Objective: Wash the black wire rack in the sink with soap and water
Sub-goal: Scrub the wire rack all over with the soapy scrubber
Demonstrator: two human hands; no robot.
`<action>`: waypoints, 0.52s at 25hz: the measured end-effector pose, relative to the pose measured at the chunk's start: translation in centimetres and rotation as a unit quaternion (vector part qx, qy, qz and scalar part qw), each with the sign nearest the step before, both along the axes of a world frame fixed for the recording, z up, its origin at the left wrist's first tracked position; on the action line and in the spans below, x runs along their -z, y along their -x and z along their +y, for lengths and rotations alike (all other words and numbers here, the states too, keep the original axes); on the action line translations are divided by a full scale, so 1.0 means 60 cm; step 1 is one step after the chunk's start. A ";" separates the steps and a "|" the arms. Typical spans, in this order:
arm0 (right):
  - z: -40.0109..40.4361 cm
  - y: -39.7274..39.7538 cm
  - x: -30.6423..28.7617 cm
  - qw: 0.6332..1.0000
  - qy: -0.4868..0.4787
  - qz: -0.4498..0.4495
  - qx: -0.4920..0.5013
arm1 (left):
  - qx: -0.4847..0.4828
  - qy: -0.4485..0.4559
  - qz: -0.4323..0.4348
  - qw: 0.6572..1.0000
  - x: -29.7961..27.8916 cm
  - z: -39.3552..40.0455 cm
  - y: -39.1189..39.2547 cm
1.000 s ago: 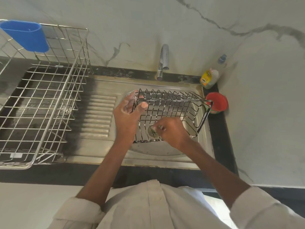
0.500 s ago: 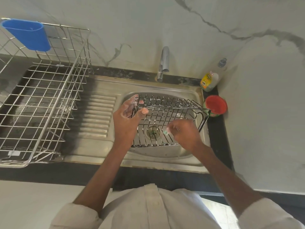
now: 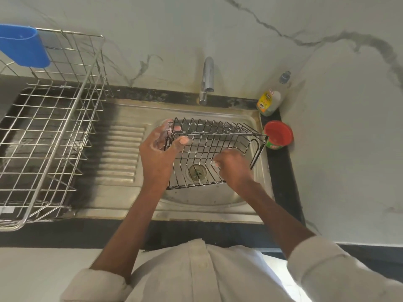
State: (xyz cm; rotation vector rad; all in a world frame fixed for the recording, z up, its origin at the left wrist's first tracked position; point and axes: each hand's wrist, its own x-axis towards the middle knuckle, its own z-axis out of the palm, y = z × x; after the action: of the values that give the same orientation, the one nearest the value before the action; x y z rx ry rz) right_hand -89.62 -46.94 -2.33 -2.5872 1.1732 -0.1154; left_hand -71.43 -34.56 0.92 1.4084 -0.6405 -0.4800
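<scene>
Down in the steel sink (image 3: 257,125), the black wire rack (image 3: 209,149) sits tilted over the drain (image 3: 197,172), its far side raised and its near edge low in the basin. Nothing lies inside the rack; its wires show patches of white suds. At the right corner of the dark surface (image 3: 281,171) stands a red tub (image 3: 278,135) with a green label band, open at the top; what it holds cannot be made out. Just behind it stands a soap bottle (image 3: 269,101) with a yellow label, the writing too small to read. To the left, a large steel dish rack (image 3: 50,136) rests beside the ribbed drainboard (image 3: 122,153), with a blue cup (image 3: 21,46) hooked on its far rim; what is inside the cup cannot be seen.

The left hand (image 3: 159,149) grips the left end of the black wire rack, fingers curled round the end wires and thumb pressed over the top rail, with suds on the skin. The right hand (image 3: 233,166) is curled and lies against the rack's near right part; it is blurred, and a pale bit shows at its fingertips, but whether it pinches a scrubber or the wires cannot be told. A tap (image 3: 207,79) stands at the back, no water visibly running.
</scene>
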 end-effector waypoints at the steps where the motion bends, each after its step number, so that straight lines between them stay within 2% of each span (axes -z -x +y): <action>1: 0.004 0.005 -0.004 1.000 0.000 0.026 -0.016 | -0.001 -0.002 -0.001 1.000 -0.005 -0.004 0.000; 4: 0.014 0.046 -0.023 0.994 -0.015 0.093 -0.050 | -0.001 -0.012 -0.014 1.000 -0.007 -0.005 -0.007; 9: -0.002 0.016 -0.024 0.976 0.088 0.189 -0.056 | 0.020 -0.020 -0.014 1.000 -0.023 -0.008 -0.004; 13: 0.025 0.044 -0.033 0.964 0.085 0.231 -0.099 | 0.012 -0.019 -0.010 1.000 -0.023 -0.001 -0.006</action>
State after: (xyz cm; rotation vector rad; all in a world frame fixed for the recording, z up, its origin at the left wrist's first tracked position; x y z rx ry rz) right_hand -92.26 -45.44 -0.35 -2.9656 1.0707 0.4763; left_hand -71.07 -34.64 2.32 1.4441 -0.6681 -0.4987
